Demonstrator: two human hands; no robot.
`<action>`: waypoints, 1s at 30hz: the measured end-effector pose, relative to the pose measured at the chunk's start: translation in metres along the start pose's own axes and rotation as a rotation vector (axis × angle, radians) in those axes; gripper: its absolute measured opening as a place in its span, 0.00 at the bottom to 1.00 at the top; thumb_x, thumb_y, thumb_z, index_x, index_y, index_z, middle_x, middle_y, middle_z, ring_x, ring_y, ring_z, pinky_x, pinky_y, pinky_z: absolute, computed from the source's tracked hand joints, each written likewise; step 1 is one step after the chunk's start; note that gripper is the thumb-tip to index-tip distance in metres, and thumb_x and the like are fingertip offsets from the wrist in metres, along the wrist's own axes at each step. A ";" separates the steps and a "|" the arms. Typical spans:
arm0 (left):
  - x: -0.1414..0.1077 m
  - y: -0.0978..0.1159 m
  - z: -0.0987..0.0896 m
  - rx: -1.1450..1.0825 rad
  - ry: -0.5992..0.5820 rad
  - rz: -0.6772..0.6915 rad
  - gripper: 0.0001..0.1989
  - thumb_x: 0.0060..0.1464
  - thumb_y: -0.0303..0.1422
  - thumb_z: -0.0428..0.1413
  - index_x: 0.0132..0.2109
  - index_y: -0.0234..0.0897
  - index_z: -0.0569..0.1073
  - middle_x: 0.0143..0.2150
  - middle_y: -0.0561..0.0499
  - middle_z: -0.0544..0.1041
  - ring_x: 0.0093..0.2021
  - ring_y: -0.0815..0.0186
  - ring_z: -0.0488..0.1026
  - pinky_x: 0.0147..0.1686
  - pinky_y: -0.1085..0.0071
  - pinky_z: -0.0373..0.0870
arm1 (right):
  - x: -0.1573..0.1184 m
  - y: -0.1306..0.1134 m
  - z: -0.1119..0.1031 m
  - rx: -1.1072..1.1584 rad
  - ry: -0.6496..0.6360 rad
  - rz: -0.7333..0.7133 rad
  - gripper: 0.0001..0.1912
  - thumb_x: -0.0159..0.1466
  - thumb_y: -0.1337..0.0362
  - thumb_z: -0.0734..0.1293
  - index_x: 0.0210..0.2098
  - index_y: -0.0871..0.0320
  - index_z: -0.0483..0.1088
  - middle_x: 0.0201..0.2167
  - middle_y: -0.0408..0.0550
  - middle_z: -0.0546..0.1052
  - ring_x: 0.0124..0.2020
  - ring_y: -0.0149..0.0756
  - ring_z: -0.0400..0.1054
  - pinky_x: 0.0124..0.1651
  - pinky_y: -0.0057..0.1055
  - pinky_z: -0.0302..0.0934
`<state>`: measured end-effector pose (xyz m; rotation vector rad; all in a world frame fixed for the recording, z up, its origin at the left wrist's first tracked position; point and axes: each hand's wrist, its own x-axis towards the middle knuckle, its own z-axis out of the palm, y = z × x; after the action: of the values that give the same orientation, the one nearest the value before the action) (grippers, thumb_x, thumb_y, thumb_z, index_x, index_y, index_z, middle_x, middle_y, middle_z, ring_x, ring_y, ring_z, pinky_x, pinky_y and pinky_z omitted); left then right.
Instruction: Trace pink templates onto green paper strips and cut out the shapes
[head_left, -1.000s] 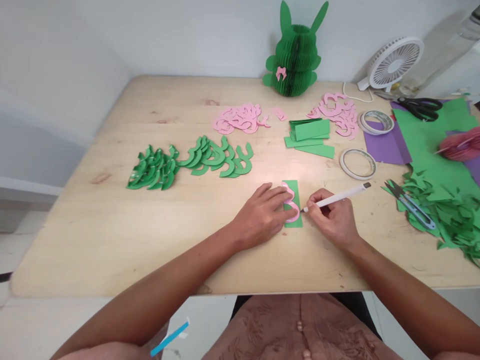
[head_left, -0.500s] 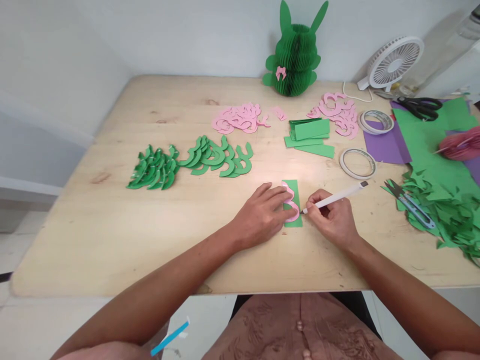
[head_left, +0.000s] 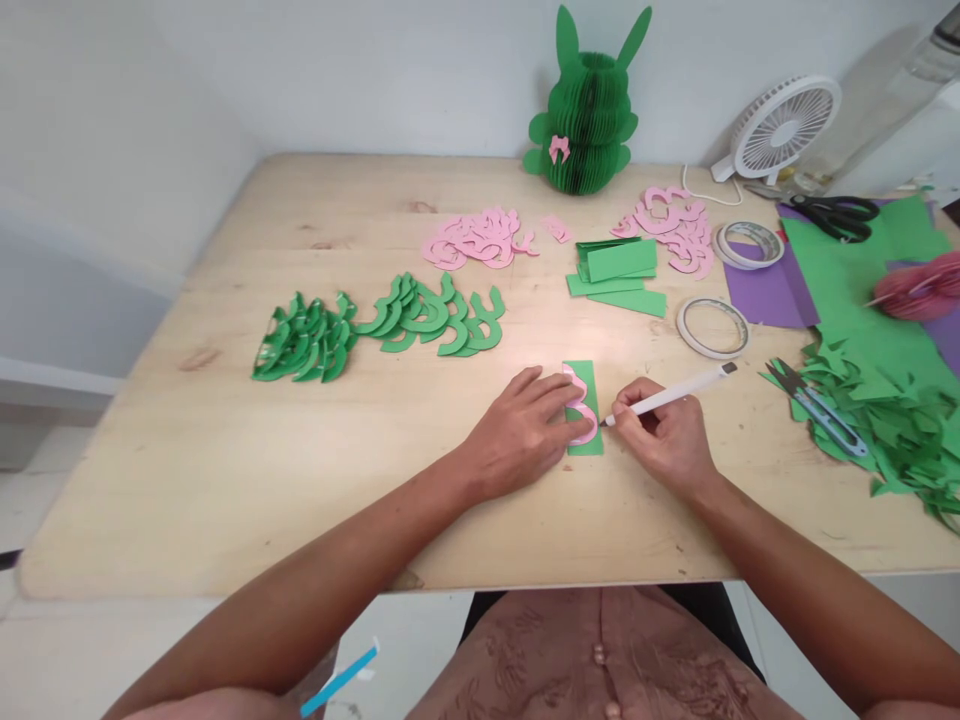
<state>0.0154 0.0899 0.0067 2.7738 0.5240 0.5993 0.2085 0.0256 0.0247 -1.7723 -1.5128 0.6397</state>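
Note:
My left hand (head_left: 525, 425) lies with its fingers stretched over a pink scalloped paper cutout (head_left: 585, 430), pressing it flat. The cutout rests on a green paper strip (head_left: 586, 372) that stands lengthwise away from me on the table. My fingers hide part of both papers. In a closed writing grip, my right hand (head_left: 664, 430) has a white pen (head_left: 679, 388), its dark tip down at the right edge of the strip, beside the cutout's curve.
Beyond my hands lie green curved cutouts (head_left: 442, 315), pink cutouts (head_left: 480, 238) and green strips (head_left: 622, 262). A green honeycomb paper rabbit (head_left: 589, 125) stands by the wall. To the right are tape rolls (head_left: 712, 328), small snips (head_left: 821, 408), black scissors (head_left: 836, 215), green scraps (head_left: 900, 430) and a fan (head_left: 786, 130).
The view has shifted very slightly. Both hands, the pen and the papers look almost the same as before.

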 end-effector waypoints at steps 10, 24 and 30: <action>0.000 0.000 -0.001 -0.006 -0.010 -0.005 0.15 0.58 0.25 0.49 0.47 0.43 0.76 0.56 0.45 0.73 0.60 0.59 0.64 0.60 0.55 0.57 | 0.000 0.000 0.000 -0.017 0.008 -0.015 0.06 0.55 0.66 0.63 0.23 0.58 0.66 0.14 0.37 0.63 0.15 0.26 0.54 0.19 0.24 0.47; -0.001 0.000 0.000 -0.008 -0.007 -0.008 0.15 0.58 0.25 0.50 0.48 0.43 0.76 0.56 0.45 0.73 0.61 0.59 0.64 0.60 0.54 0.58 | -0.001 0.000 0.001 0.038 -0.039 0.016 0.05 0.55 0.67 0.63 0.22 0.58 0.66 0.13 0.37 0.62 0.14 0.25 0.54 0.18 0.24 0.46; 0.000 0.000 0.000 -0.006 -0.006 -0.008 0.15 0.59 0.25 0.49 0.47 0.43 0.76 0.56 0.45 0.73 0.60 0.59 0.65 0.61 0.55 0.58 | 0.002 -0.004 -0.002 0.045 0.024 -0.001 0.07 0.56 0.65 0.63 0.21 0.58 0.66 0.13 0.37 0.61 0.15 0.25 0.53 0.18 0.24 0.46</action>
<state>0.0153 0.0900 0.0068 2.7658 0.5317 0.5901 0.2077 0.0270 0.0286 -1.7395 -1.4721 0.6453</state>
